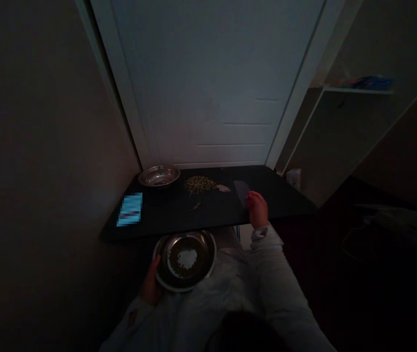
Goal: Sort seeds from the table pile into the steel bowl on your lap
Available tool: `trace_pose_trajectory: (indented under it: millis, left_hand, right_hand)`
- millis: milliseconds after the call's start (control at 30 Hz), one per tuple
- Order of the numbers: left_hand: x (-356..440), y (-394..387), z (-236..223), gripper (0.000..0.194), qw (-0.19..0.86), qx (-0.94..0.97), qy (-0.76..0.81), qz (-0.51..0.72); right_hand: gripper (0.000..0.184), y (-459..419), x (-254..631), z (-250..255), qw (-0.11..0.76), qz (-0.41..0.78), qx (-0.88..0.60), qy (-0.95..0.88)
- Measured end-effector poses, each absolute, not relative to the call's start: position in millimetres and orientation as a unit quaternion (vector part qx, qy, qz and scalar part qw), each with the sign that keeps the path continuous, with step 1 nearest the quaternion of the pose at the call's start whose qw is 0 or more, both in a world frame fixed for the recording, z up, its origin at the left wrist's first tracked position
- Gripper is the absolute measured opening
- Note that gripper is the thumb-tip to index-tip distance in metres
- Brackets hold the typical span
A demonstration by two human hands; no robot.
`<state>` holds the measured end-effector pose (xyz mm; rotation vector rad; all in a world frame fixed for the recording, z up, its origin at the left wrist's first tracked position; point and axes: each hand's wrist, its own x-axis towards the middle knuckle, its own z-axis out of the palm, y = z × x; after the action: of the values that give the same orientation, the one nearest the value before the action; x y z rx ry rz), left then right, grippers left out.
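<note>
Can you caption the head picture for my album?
Left hand holds a bowl, right hand a thin sheet, with grains heaped on the table.

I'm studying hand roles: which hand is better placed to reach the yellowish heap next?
Probably the right hand: it holds a flat sheet at the table, right of the heap; the left hand holds a metal bowl.

We look toward a pale door [179,63] beyond the dark surface [285,200], its panel marked with two hatched patches [211,110] and horizontal lines [247,124]. At left, near a dim wall [39,146], we see a pixelated light-blue rectangle [130,209] on the surface. At far right, we find a ledge [355,90] topped with a blue bundle [375,82]; below, a whitish packet [294,179]. Farther right, we make out a pale heap [395,215], too dark to identify.
</note>
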<state>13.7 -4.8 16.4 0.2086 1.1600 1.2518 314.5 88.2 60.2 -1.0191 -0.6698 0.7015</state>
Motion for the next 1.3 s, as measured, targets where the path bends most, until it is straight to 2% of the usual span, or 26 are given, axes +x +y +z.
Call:
trace_pose_trajectory:
  millis: [133, 267, 500, 767, 1067, 1233, 1300]
  left_hand:
    - [12, -5, 17, 0.019, 0.665, 0.096, 0.499, 0.548]
    - [10, -4, 14, 0.019, 0.699, 0.103, 0.469, 0.531]
    - [9, -3, 9, 0.019, 0.697, 0.107, 0.468, 0.532]
    - [15, -7, 22, 0.02, 0.69, 0.098, 0.469, 0.543]
    - [14, -4, 14, 0.023, 0.707, 0.102, 0.454, 0.532]
    - [11, -5, 14, 0.022, 0.701, 0.102, 0.467, 0.529]
    - [10, -6, 16, 0.023, 0.71, 0.102, 0.459, 0.524]
  right_hand:
    - [0.009, 86, 329, 60, 0.835, 0.333, -0.392, -0.194]
    - [0.009, 85, 334, 58, 0.84, 0.349, -0.377, -0.177]
    - [0.003, 81, 324, 63, 0.864, 0.388, -0.308, -0.093]
    - [0.003, 77, 324, 64, 0.871, 0.395, -0.28, -0.081]
    - [0.01, 76, 323, 62, 0.865, 0.383, -0.304, -0.113]
    - [0.015, 78, 313, 63, 0.847, 0.334, -0.37, -0.187]
    - [0.014, 79, 307, 63, 0.815, 0.306, -0.424, -0.251]
